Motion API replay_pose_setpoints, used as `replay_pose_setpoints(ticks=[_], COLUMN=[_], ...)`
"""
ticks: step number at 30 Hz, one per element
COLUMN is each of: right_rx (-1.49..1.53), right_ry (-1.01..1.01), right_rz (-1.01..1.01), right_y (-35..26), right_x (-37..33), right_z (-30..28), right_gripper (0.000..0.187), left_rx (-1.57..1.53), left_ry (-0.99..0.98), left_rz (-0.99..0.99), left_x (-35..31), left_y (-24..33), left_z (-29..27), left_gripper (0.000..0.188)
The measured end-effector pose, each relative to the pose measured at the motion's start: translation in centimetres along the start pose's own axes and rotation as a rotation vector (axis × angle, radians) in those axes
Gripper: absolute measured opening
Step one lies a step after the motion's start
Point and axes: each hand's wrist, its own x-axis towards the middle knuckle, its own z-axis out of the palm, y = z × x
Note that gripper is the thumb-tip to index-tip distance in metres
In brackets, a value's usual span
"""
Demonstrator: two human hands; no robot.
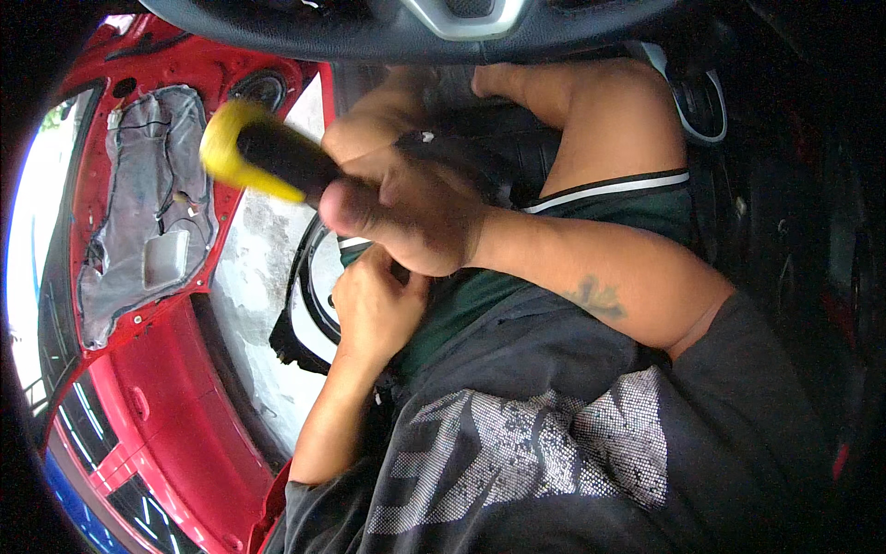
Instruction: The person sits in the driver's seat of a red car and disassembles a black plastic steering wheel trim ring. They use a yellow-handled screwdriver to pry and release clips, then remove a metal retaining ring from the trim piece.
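My right hand (pixel 415 217) is closed around a yellow-and-black tool (pixel 263 152), smeared by motion. Its thick, handle-like end sticks out to the left, past my thumb; the rest is hidden by my hand. Just below, my left hand (pixel 377 305) has its fingers curled in, with the right hand directly above it. Whatever it may hold is out of sight. Beside my left hand is a black curved frame with a ring-shaped opening (pixel 300 319), at the left edge of my lap.
Above my legs curves the steering wheel (pixel 466 42). On the left stands an open red car door with grey lining (pixel 152 189) exposed and a round speaker (pixel 258 90). Pale ground (pixel 254 268) shows beside the seat. A red car panel (pixel 175 420) lies lower left.
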Motion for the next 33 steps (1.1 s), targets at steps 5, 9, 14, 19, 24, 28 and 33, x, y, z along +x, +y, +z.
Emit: replay_pose_setpoints(ticks=[5, 9, 14, 19, 24, 28, 33], right_rx=[-0.033, -0.245, -1.064, -1.094, -1.099, -1.061, -1.028], right_ry=[-0.110, 0.013, -0.008, 0.117, 0.087, 0.075, 0.071], right_rz=[-0.007, -0.153, -0.145, 0.010, 0.058, -0.050, -0.041], right_y=[-1.5, -5.6, -7.1, -3.0, -3.2, -2.3, -2.2], right_x=[1.2, 1.6, -1.6, -3.5, -2.4, -1.0, -0.7], right_z=[-0.5, -2.1, -4.5, -6.1, -6.8, -6.2, -5.1], right_gripper=[0.072, 0.060, 0.027, 0.045, 0.034, 0.034, 0.038], left_rx=[-0.031, -0.307, -0.545, -0.821, -0.973, -1.059, -1.046], left_ry=[0.057, 0.054, -0.087, -0.359, -0.417, -0.421, -0.546], left_rz=[-0.009, -0.018, -0.005, -0.083, -0.111, -0.149, -0.111], left_x=[-0.2, 0.2, -0.6, 0.1, 0.5, 1.1, 1.2], left_y=[1.0, -1.1, -2.4, -3.3, -3.0, -3.5, -4.3], left_z=[-0.6, -0.2, -1.6, -3.5, -4.4, -4.6, -4.6], left_gripper=[0.021, 0.023, 0.022, 0.050, 0.043, 0.037, 0.043])
